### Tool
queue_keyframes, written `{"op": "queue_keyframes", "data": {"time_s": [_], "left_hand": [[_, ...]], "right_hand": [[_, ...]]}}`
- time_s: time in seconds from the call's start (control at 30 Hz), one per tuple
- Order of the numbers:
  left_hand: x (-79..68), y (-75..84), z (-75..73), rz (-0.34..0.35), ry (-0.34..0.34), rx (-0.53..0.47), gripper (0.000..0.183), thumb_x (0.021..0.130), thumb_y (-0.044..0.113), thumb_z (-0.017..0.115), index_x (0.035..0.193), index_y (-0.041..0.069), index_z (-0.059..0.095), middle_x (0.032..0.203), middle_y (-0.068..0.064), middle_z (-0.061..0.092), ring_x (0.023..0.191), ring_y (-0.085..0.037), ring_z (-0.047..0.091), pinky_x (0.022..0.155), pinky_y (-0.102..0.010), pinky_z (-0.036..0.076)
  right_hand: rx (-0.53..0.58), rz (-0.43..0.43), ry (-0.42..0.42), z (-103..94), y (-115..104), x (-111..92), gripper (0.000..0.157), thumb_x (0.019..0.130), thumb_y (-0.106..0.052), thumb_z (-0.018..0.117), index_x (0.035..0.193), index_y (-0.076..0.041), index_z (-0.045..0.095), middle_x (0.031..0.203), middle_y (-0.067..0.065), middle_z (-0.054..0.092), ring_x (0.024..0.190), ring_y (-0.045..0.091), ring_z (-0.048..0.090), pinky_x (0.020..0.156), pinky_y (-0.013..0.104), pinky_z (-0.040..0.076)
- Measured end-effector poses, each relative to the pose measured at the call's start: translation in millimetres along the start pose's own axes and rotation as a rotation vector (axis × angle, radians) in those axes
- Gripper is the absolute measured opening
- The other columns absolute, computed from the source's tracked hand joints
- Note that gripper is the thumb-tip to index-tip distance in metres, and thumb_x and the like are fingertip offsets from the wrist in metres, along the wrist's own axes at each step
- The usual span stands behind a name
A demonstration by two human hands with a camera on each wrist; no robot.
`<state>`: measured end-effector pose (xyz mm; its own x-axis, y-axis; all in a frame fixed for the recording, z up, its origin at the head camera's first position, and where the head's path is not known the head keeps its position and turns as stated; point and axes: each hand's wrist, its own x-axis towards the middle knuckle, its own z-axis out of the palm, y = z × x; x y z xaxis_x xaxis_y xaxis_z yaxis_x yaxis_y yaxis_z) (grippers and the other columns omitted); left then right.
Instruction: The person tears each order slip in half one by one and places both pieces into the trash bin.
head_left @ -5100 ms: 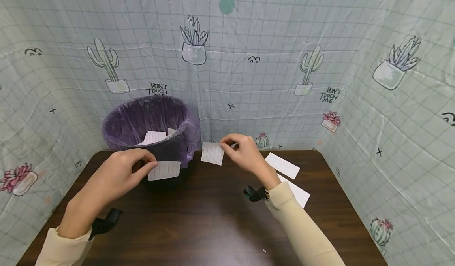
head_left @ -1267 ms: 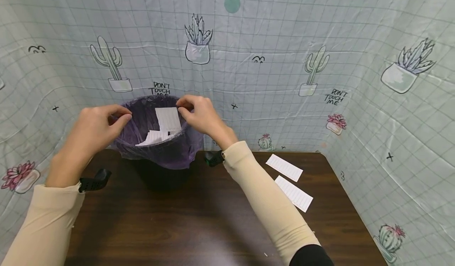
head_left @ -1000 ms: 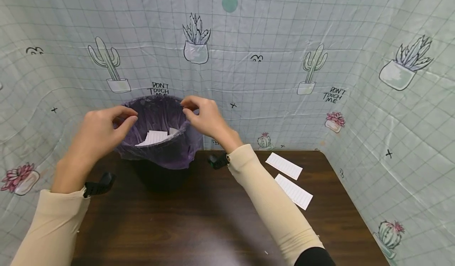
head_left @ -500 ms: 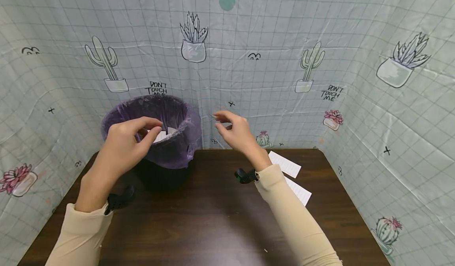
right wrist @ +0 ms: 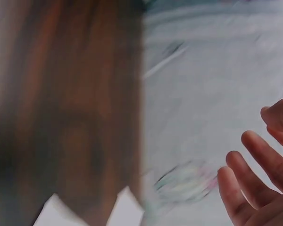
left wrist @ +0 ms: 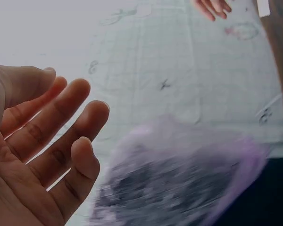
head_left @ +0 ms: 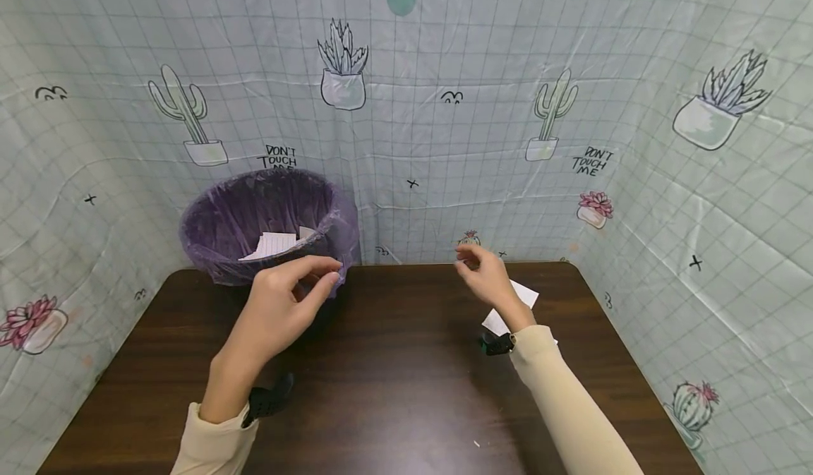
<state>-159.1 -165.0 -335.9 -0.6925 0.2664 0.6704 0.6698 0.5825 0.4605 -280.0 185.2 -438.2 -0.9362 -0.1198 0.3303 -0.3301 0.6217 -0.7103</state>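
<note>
My left hand [head_left: 282, 309] hovers in front of the trash can's right side, fingers loosely bent and holding nothing. The trash can [head_left: 269, 269] is dark with a purple liner, and torn lined paper pieces [head_left: 273, 245] show inside it. In the left wrist view the liner [left wrist: 165, 136] is blurred below the left hand's fingers. Over the table's right half, my right hand [head_left: 488, 276] is in the air with relaxed fingers and nothing in them. Two white paper slips [head_left: 526, 293] lie beside and beneath that wrist, partly hidden by it.
A dark wooden table [head_left: 381, 362] carries everything. A tiny white scrap [head_left: 476, 444] lies near its front. A printed curtain [head_left: 413, 143] with cactus drawings stands behind and at both sides.
Both hands held torn paper pieces earlier; the right hand's piece went into the trash can. Now both are without paper and have moved right, away from the can's opening, the right hand toward the slips.
</note>
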Motion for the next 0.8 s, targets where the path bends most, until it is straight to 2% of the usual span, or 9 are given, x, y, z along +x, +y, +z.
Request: {"op": "queue_keyframes", "data": {"time_s": [0.13, 0.3, 0.53, 0.8], "left_hand": [[-11.6, -6.1, 19.4, -0.042, -0.007, -0.056, 0.016, 0.092, 0.004, 0.075, 0.107, 0.009, 0.077, 0.088, 0.002, 0.075, 0.064, -0.003, 0.054, 0.057, -0.022, 0.047], [-25.0, -13.6, 36.4, -0.066, -0.027, -0.096, 0.014, 0.092, 0.004, 0.075, 0.105, 0.01, 0.077, 0.081, 0.005, 0.072, 0.064, -0.002, 0.053, 0.056, -0.022, 0.047], [-32.8, -18.5, 47.3, -0.133, -0.055, -0.107, 0.013, 0.092, 0.007, 0.075, 0.104, 0.012, 0.077, 0.08, 0.008, 0.071, 0.065, -0.001, 0.053, 0.057, -0.022, 0.047], [-49.9, -24.3, 62.0, -0.207, -0.1, -0.149, 0.015, 0.094, 0.009, 0.075, 0.109, 0.012, 0.076, 0.083, 0.005, 0.072, 0.065, 0.0, 0.054, 0.058, -0.023, 0.049]], "right_hand": [[-0.074, 0.073, 0.043, -9.7, 43, -8, 0.029, 0.098, -0.007, 0.064, 0.125, 0.002, 0.068, 0.111, 0.021, 0.073, 0.103, 0.039, 0.07, 0.087, 0.052, 0.055], [-0.123, 0.196, 0.074, -26.0, 80, -20, 0.029, 0.096, -0.006, 0.063, 0.123, 0.005, 0.068, 0.112, 0.024, 0.072, 0.11, 0.043, 0.066, 0.096, 0.055, 0.051], [-0.15, 0.265, 0.073, -45.4, 105, -28, 0.033, 0.097, -0.009, 0.065, 0.126, 0.006, 0.065, 0.121, 0.029, 0.069, 0.115, 0.047, 0.064, 0.102, 0.057, 0.048], [-0.175, 0.369, 0.016, -50.2, 127, -40, 0.041, 0.096, -0.013, 0.065, 0.131, 0.006, 0.061, 0.129, 0.03, 0.063, 0.124, 0.046, 0.056, 0.104, 0.058, 0.045]]}}
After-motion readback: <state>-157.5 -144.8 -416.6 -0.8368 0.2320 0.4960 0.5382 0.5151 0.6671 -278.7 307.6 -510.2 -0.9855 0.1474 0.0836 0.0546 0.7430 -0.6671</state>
